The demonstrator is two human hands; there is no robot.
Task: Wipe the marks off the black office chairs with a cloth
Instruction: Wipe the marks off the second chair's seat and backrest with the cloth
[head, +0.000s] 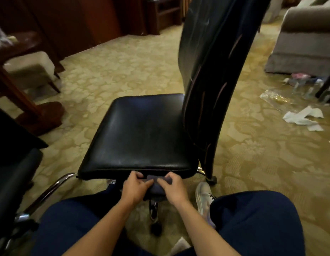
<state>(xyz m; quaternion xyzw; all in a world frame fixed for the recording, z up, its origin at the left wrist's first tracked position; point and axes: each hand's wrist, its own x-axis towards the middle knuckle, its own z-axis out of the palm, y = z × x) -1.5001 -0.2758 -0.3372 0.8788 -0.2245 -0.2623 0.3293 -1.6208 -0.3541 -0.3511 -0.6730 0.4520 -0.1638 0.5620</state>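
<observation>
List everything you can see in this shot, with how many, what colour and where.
office chair: one, black, centre, seat facing camera
second chair: one, black, partly seen at left edge
cloth: one, dark, below the seat's near edge, gripped in both hands
wooden table: one, brown, left
sofa: one, grey, upper right
paper scraps: several, white, on carpet at right
carpet: one, yellowish patterned
shoe: one, pale
left hand: holds cloth
right hand: holds cloth

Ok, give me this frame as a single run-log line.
stage: cloth handling | left hand: grips cloth | right hand: grips cloth | position: below seat front edge | seat contact: cannot tell
</observation>
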